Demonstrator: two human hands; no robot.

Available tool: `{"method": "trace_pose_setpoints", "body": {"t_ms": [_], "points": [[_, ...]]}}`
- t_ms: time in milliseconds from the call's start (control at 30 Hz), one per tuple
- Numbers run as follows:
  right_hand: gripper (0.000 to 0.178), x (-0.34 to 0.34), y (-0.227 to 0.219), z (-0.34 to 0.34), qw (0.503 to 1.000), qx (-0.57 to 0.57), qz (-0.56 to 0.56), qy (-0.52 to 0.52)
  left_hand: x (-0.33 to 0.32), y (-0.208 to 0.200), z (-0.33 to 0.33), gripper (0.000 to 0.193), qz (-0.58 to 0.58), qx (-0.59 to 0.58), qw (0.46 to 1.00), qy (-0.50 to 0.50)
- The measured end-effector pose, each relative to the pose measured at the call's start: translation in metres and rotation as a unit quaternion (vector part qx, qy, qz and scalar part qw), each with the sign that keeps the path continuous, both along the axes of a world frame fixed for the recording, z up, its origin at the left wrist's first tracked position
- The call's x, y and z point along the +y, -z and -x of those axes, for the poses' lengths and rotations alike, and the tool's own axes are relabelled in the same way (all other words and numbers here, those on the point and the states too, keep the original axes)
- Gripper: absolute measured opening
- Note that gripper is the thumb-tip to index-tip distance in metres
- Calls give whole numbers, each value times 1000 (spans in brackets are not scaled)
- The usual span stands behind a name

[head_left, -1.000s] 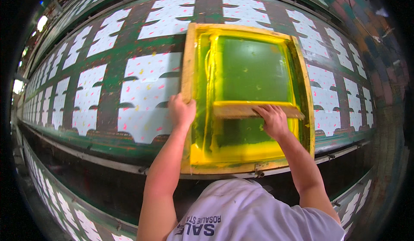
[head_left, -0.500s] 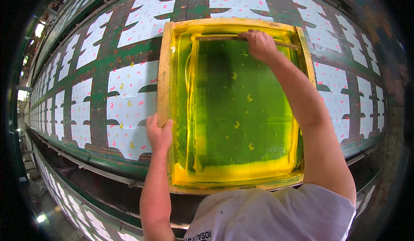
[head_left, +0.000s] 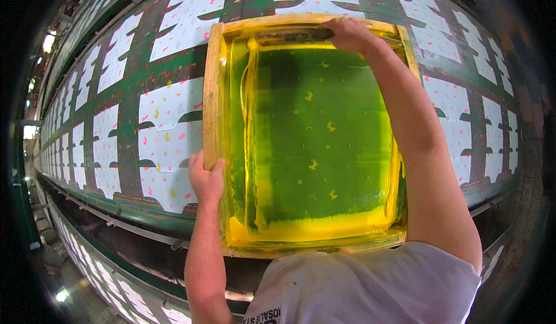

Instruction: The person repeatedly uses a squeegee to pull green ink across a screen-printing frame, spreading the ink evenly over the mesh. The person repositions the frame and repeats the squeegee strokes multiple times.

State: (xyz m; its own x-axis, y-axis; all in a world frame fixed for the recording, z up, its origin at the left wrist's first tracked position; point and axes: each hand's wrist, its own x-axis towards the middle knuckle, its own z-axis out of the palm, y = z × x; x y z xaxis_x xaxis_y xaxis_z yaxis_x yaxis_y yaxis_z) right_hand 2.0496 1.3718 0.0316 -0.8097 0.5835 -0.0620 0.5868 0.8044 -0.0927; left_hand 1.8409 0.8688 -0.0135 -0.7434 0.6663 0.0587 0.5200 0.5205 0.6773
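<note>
A wooden-framed printing screen (head_left: 212, 92) lies over the table in front of me, its green mesh (head_left: 289, 150) dotted with small yellow motifs. My left hand (head_left: 207, 178) is closed round the left bar of the frame, towards the near end. At the far end, my right hand (head_left: 349, 35) grips a long squeegee (head_left: 289, 36), which lies crosswise close to the far bar. Thick yellow ink (head_left: 324, 225) is pooled along the near edge of the mesh, and more runs in streaks down both sides. My right forearm covers part of the right side.
White cut sheets (head_left: 165, 112) with pink and yellow prints lie in rows on the long green table (head_left: 130, 63), left, right and beyond the screen. A metal rail (head_left: 133, 228) runs along the table's near edge. Below it, another surface carries more white sheets (head_left: 116, 283).
My right hand has pushed the squeegee farther away, up against the far bar, uncovering more mesh behind it. My left hand keeps its hold on the frame. The whole view has shifted slightly.
</note>
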Motion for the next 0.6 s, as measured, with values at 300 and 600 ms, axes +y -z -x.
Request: {"method": "trace_pose_setpoints", "body": {"t_ms": [300, 600], "points": [[49, -158, -8, -67, 998, -9, 41, -40, -6, 12, 7, 41, 57, 75, 996, 3], [44, -370, -18, -148, 997, -8, 72, -14, -7, 4, 1, 53, 60, 58, 997, -9]]}}
